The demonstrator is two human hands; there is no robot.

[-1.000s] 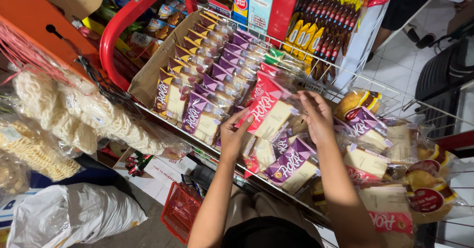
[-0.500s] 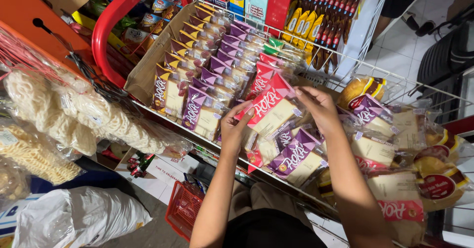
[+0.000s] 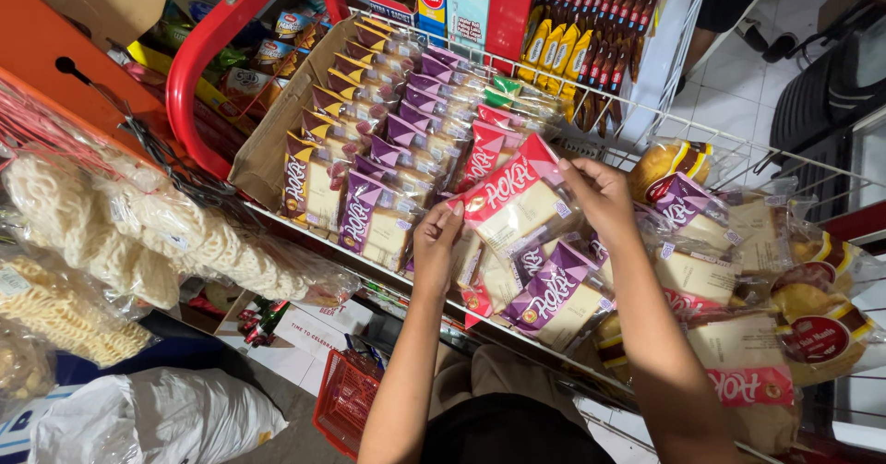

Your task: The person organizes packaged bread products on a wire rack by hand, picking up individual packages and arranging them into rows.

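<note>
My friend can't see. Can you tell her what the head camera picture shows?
Two hands, left and right, hold a red-topped bread packet over a white wire rack. Purple and brown packets fill a cardboard box beside it, and bags of pale crackers hang on the left.

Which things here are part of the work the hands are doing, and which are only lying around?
In the work:
left hand
right hand
red packet, held by both hands
purple packets under it
wire shelf

Lying around:
cardboard tray of packets
crackers in bags
red basket
chocolate bars
</note>
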